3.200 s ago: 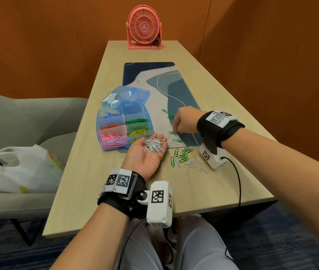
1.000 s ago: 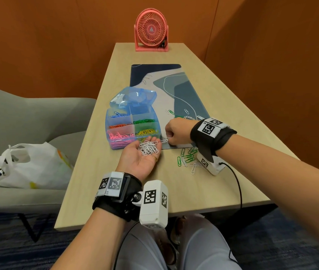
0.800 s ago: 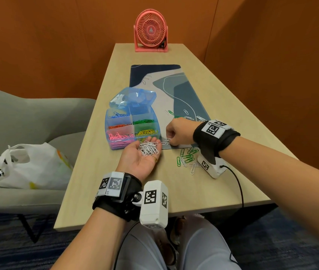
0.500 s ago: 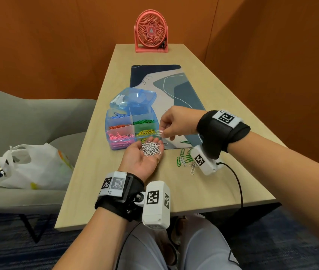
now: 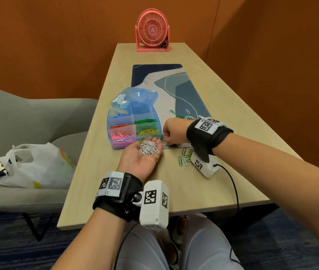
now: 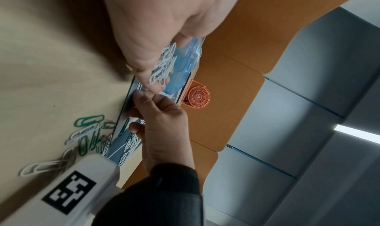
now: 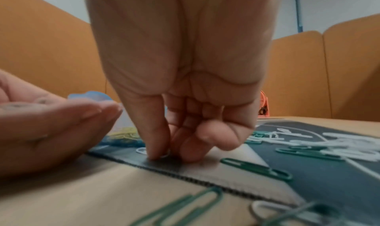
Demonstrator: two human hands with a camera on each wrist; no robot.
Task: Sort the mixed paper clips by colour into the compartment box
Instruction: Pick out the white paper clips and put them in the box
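Head view: compartment box [image 5: 134, 131] already stocked by colour; left hand [image 5: 143, 156], palm up and fingers relaxed, cupping white clips [image 5: 148, 148] just beside it. Left wrist view: green and white clips [image 6: 86, 132] left unsorted on table [image 6: 41, 83]. Right wrist view: right hand [image 7: 176, 102] pinching one white clip [image 7: 141, 150] on mat [image 7: 205, 167].

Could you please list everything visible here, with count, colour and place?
compartment box: one, clear blue, lid open, at the mat's left edge, holding sorted clips
white clips: a pile, in the left palm
loose clips: several, green and white, on table and mat
mat: one, navy and grey, mid-table
table: one, light wood
fan: one, pink, far end
plastic bag: one, white, on the grey chair
left hand: palm up, cupping the white clips
right hand: fingertips pinching a white clip at the mat's near edge
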